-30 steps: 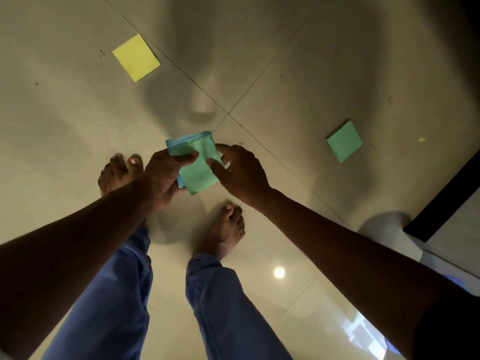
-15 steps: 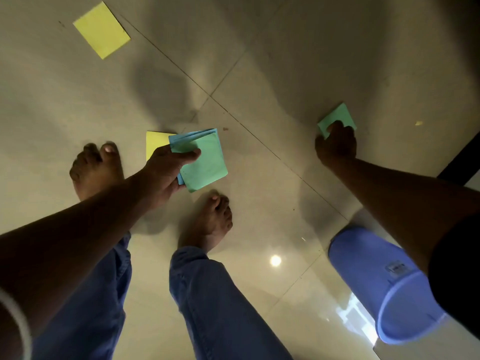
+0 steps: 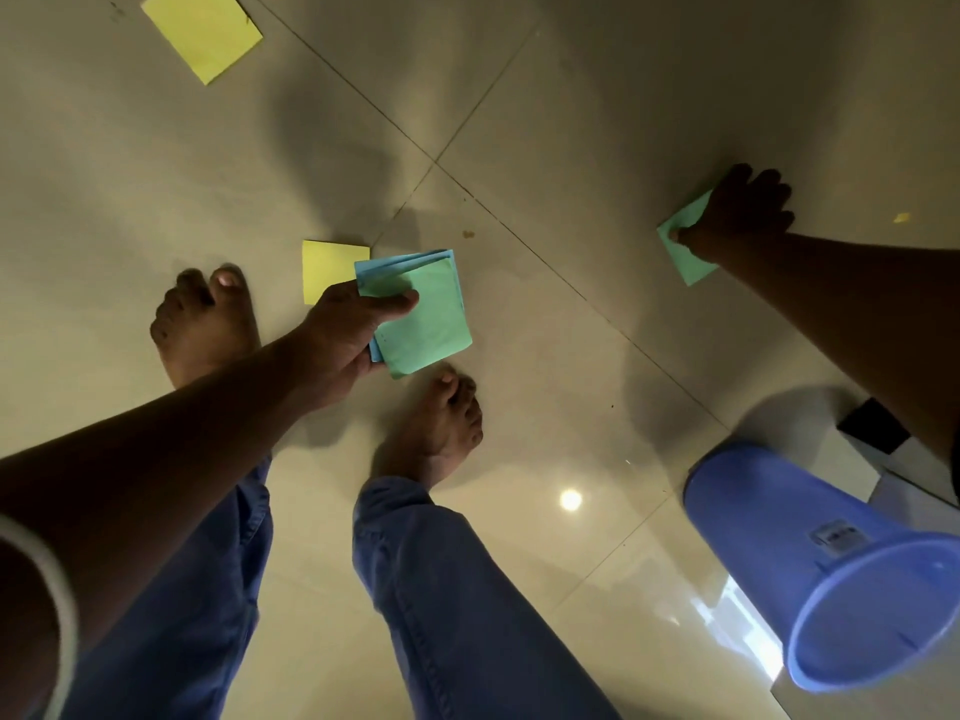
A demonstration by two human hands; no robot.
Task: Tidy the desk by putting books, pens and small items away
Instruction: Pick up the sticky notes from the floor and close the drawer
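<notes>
- Compared with half a second ago, the right hand is lower on the green note on the floor; before, only its fingertips reached the near edge of this note, and now the hand covers the far right part of it.
- The thumb of this hand presses on the left side of the note, and the other fingers are spread and bent over its far corner. Whether the note is already lifted from the floor, I cannot tell.
- The left hand has not changed its grip: it holds the stack of notes, blue sheets under a green one, with the thumb on top and the fingers hidden below.
- This stack is in the air above the feet, well apart from the right hand.
- A yellow note lies on the floor just behind the stack, and another yellow note lies far left.
- A blue bucket lies on its side at the near right.
</notes>
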